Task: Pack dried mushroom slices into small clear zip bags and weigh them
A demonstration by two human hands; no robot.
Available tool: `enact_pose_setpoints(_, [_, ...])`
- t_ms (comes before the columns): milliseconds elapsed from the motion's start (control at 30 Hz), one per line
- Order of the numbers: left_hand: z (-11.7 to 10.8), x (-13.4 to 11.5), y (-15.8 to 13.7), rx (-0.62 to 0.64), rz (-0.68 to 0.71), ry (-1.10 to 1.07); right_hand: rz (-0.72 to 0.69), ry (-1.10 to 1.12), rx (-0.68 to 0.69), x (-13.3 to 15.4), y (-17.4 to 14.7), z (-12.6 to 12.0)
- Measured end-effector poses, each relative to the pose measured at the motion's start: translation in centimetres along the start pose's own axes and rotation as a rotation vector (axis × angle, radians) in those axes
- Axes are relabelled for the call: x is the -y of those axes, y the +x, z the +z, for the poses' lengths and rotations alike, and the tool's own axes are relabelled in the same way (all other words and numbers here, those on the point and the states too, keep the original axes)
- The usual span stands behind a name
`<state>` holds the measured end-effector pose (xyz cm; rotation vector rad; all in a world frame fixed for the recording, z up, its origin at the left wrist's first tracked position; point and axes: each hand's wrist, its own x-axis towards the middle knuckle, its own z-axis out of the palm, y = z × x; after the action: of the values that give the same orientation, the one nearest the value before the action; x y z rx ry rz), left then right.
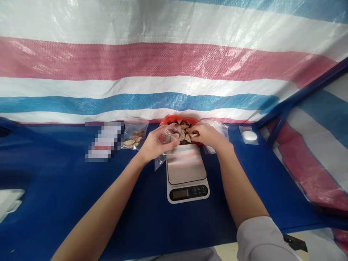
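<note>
My left hand (157, 143) grips a clear plastic bag (161, 161), its mouth spread between thumb and fingers. Behind the scale, a red plastic bag (170, 119) lies open, full of brown-edged dried slices (185, 127). My right hand (208, 135) reaches into its right side, the fingertips pinched at a pale dried slice (194, 135). Below both hands sits a white kitchen scale (187, 166) with a bare metal plate; its display is too dim to read.
To the left, another clear bag (134, 139) holds several slices, beside a blurred-out item (104, 141). Clear bags (210, 149) lie behind my right hand. A white rounded object (249, 136) rests farther right. A striped sheet (174, 61) hangs behind the blue table (136, 217).
</note>
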<state>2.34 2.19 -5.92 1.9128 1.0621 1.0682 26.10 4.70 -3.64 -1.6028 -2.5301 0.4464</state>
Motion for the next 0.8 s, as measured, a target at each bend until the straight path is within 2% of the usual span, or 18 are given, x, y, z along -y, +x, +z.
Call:
enact_pose_setpoints(267, [0.0, -0.1, -0.1, -0.001, 0.005, -0.005, -0.004, 0.001, -0.03, 0.0, -0.2, -0.2])
enact_pose_setpoints(567, [-0.1, -0.3, 0.1, 0.015, 0.039, 0.019, -0.027, 0.216, -0.129, -0.5, -0.7, -1.0])
enact_pose_setpoints(667, [-0.1, -0.4, 0.1, 0.018, 0.033, 0.024, -0.066, 0.246, -0.126, -0.5, -0.7, -0.9])
enact_pose_setpoints(800, [-0.1, -0.3, 0.0, 0.016, 0.029, 0.024, -0.125, 0.388, -0.199, -0.3, -0.9, -1.1])
